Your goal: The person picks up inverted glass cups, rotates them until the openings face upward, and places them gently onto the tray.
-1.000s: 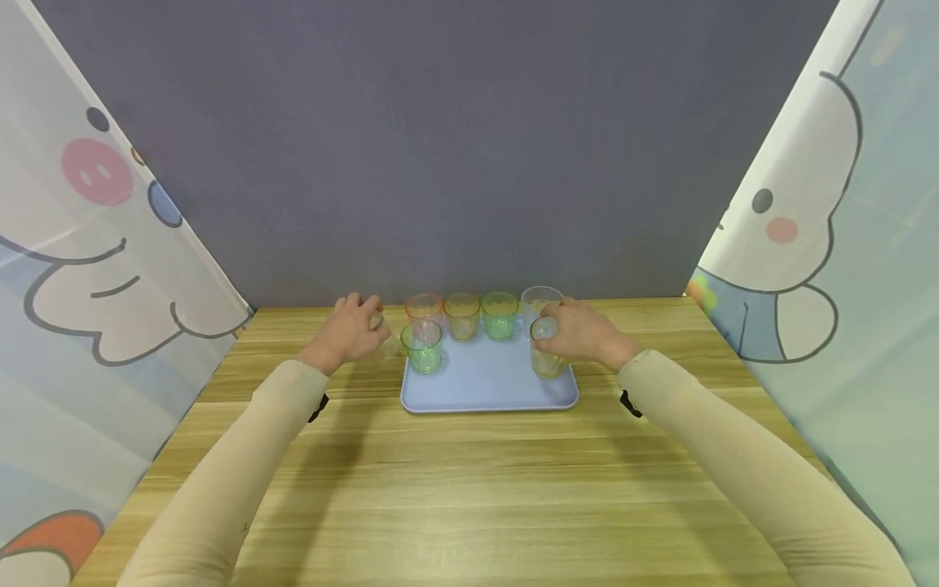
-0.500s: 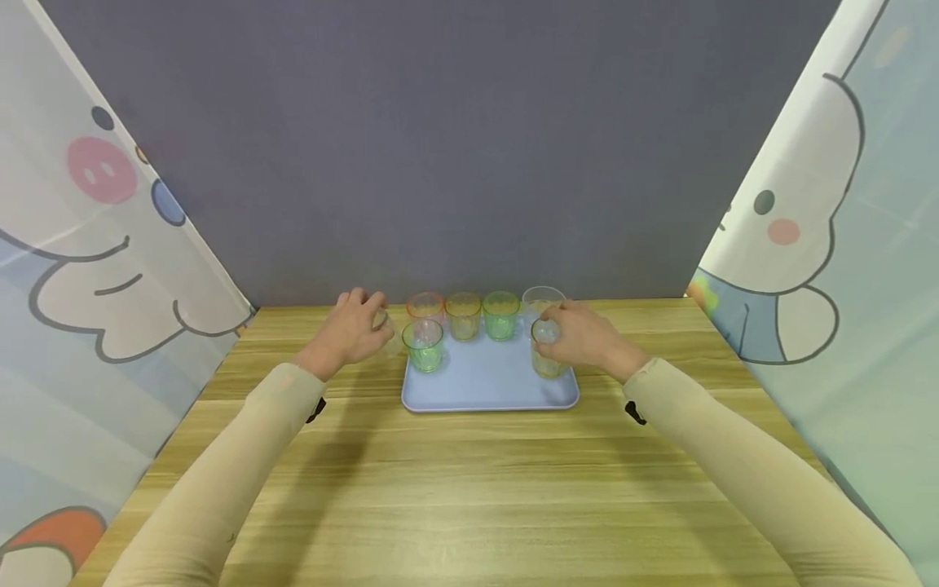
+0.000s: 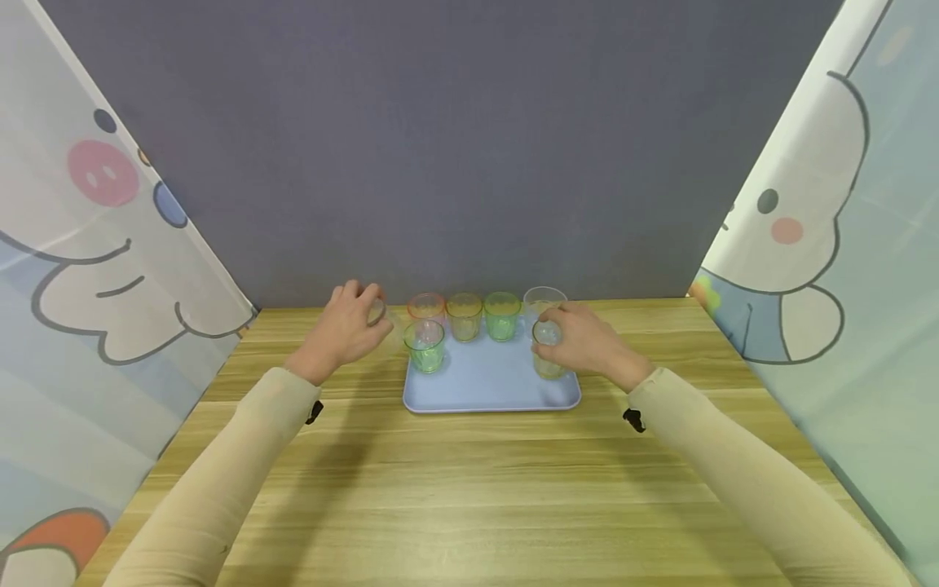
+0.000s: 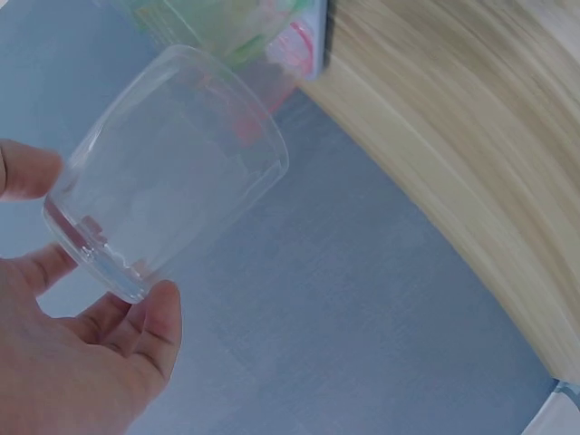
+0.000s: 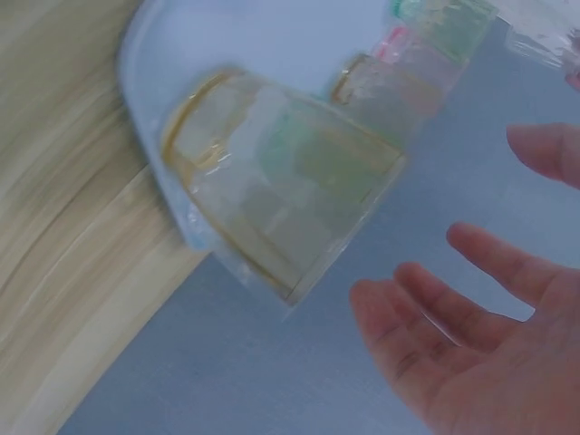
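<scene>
Left of the tray, my left hand (image 3: pixel 343 328) grips a clear glass cup (image 4: pixel 172 172) by its thick base. The cup is tilted, its wide mouth pointing toward the cups on the tray. My right hand (image 3: pixel 583 336) hovers at the yellow-rimmed cup (image 3: pixel 547 364) standing at the tray's right side. In the right wrist view its fingers (image 5: pixel 412 349) are spread and relaxed, with a gap between them and the yellow-rimmed cup (image 5: pixel 281 172). A clear cup (image 3: pixel 544 295) stands behind that hand, partly hidden.
On the pale blue tray (image 3: pixel 484 391), a red-rimmed cup (image 3: pixel 426 306), an amber cup (image 3: pixel 465 318) and a green cup (image 3: pixel 502 318) line the back. Another green cup (image 3: pixel 425 350) stands front left. A grey panel (image 3: pixel 469 163) rises behind the wooden table (image 3: pixel 469 489).
My left hand has risen slightly with the clear cup, whose base now shows more between the fingers. The right hand and the cups on the tray hold about the same places.
</scene>
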Tool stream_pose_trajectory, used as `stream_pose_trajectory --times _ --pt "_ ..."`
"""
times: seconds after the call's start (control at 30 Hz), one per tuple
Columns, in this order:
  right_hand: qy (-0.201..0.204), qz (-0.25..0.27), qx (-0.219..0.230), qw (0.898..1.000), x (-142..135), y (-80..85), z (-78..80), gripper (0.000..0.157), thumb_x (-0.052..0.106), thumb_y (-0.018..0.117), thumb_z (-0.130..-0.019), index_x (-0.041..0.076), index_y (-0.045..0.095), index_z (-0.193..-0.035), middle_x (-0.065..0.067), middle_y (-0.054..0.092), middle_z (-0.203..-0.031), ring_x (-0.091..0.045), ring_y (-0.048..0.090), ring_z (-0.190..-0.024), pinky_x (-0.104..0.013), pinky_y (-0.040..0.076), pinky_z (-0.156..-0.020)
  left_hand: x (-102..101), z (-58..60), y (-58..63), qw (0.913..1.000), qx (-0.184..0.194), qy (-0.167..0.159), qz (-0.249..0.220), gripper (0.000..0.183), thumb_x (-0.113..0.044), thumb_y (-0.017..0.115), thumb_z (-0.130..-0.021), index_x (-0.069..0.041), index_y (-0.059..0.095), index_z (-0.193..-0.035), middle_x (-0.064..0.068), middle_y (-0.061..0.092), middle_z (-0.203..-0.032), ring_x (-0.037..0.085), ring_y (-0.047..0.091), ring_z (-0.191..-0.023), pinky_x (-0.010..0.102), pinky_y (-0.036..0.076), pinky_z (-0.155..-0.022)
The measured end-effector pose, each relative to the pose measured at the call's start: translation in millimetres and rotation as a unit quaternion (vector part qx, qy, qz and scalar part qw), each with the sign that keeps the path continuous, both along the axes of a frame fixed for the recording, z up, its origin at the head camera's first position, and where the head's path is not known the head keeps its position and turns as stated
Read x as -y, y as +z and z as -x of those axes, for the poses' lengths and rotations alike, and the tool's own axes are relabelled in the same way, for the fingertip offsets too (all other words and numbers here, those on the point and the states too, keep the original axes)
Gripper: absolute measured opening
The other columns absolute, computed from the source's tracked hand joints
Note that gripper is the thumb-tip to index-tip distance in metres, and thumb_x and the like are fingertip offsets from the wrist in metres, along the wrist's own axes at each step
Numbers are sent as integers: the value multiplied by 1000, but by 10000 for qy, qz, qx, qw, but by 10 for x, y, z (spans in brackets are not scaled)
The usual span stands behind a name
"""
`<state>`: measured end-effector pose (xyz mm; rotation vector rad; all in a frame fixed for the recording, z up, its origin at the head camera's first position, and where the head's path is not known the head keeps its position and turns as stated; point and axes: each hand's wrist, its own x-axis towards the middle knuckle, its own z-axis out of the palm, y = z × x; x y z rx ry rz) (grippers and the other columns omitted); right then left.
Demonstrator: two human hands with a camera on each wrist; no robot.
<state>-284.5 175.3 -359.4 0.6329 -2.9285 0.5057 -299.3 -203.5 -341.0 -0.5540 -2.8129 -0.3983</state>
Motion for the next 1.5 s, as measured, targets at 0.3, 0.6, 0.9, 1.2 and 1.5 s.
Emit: stream_pose_trajectory --times 0.3,0.6,0.9,1.2,1.5 --pt "21 408 -61 9991 22 -22 -73 55 46 65 -83 8 60 -124 -16 53 -131 -37 44 -124 -55 36 -100 -76 -67 16 9988 -98 67 -478 32 -26 50 -86 -12 53 -114 14 44 -107 34 39 -93 46 36 -76" --pt "212 1142 -481 9921 95 -141 -92 54 39 67 -82 5 60 -123 -12 57 -118 -31 54 -108 -46 43 -91 -127 -109 -18 9934 -290 184 -1095 28 -24 53 -86 -13 54 -111 13 45 -112 33 38 -97 44 35 -78" --pt "166 1864 -273 9819 174 -167 -98 51 35 68 -84 9 58 -126 -12 57 -115 -24 57 -97 -41 50 -80 -185 -126 -29 9866 -130 142 -1622 40 -28 51 -87 -10 51 -122 15 44 -118 34 40 -107 50 38 -83" --pt "252 2854 -3 9581 235 -205 -125 53 27 70 -85 7 54 -132 -9 54 -122 -31 56 -104 -40 53 -81 -328 -174 -2 9671 130 149 -2538 38 -28 55 -86 -13 53 -121 9 46 -111 27 45 -98 42 40 -80" --pt "450 3637 139 9303 265 -279 -114 51 19 70 -86 4 52 -132 -14 51 -128 -31 52 -112 -52 47 -88 -372 -205 -45 9497 134 149 -3124 37 -25 55 -88 -13 52 -124 9 47 -110 23 44 -96 38 40 -79"
